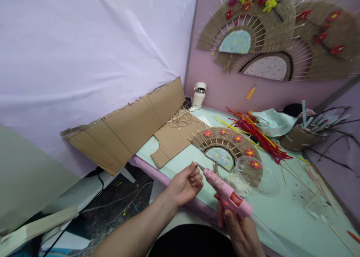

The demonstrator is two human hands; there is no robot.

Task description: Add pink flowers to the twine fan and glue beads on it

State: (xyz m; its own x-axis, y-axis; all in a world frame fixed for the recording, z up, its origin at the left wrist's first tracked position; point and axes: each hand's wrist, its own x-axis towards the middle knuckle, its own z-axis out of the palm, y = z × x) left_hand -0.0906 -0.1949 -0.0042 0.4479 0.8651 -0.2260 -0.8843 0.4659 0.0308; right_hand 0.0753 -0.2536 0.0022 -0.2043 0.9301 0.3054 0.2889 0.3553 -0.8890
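Note:
My right hand (pixel 239 227) is wrapped around the handle of a pink hot glue gun (pixel 225 189), whose red light is lit. The gun's nozzle points up and left to the fingertips of my left hand (pixel 187 184). Thumb and forefinger of that hand are pinched together, and whatever tiny thing sits between them is too small to name. Just beyond lies a twine-wrapped fan (pixel 194 139) with red flowers and a patterned half-round centre (pixel 221 157). A clear plastic tub (pixel 247 163) rests against the fan, beside a heap of small white pieces (pixel 237 184).
Cardboard sheets (pixel 132 126) stand and lie at the left, with loose twine (pixel 181 117) on one. A white bottle (pixel 199 96) stands at the back. Colourful pipe cleaners (pixel 258 133), a holder with sticks (pixel 302 137) and scattered thin sticks occupy the right. Finished fans (pixel 250 24) hang on the wall.

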